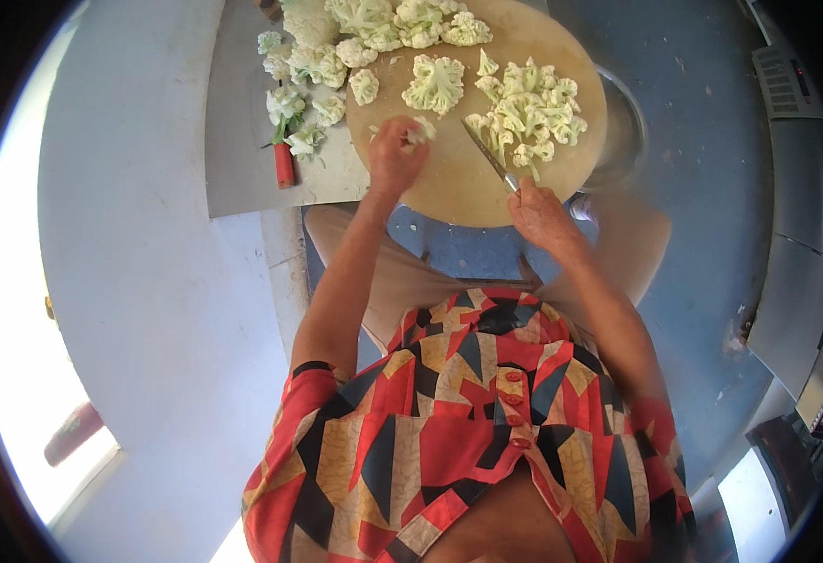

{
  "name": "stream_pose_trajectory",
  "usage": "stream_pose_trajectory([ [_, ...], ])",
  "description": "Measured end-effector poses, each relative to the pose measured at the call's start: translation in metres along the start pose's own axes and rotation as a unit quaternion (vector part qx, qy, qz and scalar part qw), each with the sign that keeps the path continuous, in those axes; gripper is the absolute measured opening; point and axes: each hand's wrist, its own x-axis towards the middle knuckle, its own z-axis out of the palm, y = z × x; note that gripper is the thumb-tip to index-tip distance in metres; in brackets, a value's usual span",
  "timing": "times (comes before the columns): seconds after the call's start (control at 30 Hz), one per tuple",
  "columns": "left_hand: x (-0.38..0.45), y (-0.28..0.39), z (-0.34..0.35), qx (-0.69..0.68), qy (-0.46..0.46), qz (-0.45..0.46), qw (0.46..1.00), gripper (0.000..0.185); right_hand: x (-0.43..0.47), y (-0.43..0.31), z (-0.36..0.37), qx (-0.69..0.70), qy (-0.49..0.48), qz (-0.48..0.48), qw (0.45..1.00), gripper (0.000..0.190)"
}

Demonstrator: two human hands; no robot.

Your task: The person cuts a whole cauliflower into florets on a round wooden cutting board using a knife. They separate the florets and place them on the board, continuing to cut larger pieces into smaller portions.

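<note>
My left hand (398, 156) is closed around a small cauliflower piece (421, 131), partly hidden by the fingers, over a round cutting board (453, 190). In my right hand (542, 212) is the handle of a kitchen knife (487, 152); its blade points up and left across the board. A pile of cut florets (532, 105) lies just beyond the knife on the right. One larger cauliflower chunk (434, 83) rests near the board's middle, with a single floret (363, 86) to its left. Bigger cauliflower pieces (362, 28) are heaped at the far left.
Left of the board, a metal surface (242, 162) carries a red-handled tool (284, 166) and cauliflower trimmings (304, 139). A round metal basin (622, 141) sits partly under the board's right edge. A grey appliance (805, 183) stands at far right on the blue floor (692, 211).
</note>
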Motion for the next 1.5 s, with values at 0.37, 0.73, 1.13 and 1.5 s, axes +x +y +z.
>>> stream_pose_trajectory([
  [0.37, -0.042, 0.012, 0.014, -0.012, 0.017, 0.005, 1.000, 0.022, -0.039, -0.021, -0.010, -0.051, -0.057, -0.027, 0.997, 0.026],
  [0.73, -0.040, 0.019, 0.015, -0.045, 0.013, -0.010, 0.999, 0.019, -0.043, -0.028, -0.014, -0.091, -0.096, -0.019, 0.991, 0.025],
  [1.13, -0.041, 0.012, 0.014, -0.057, 0.012, -0.007, 0.998, 0.021, 0.002, -0.032, 0.027, -0.095, -0.045, -0.039, 0.994, 0.022],
  [1.5, 0.025, -0.013, -0.012, 0.142, 0.138, -0.061, 0.978, 0.035, -0.013, -0.025, -0.023, 0.090, -0.057, 0.120, 0.987, 0.023],
])
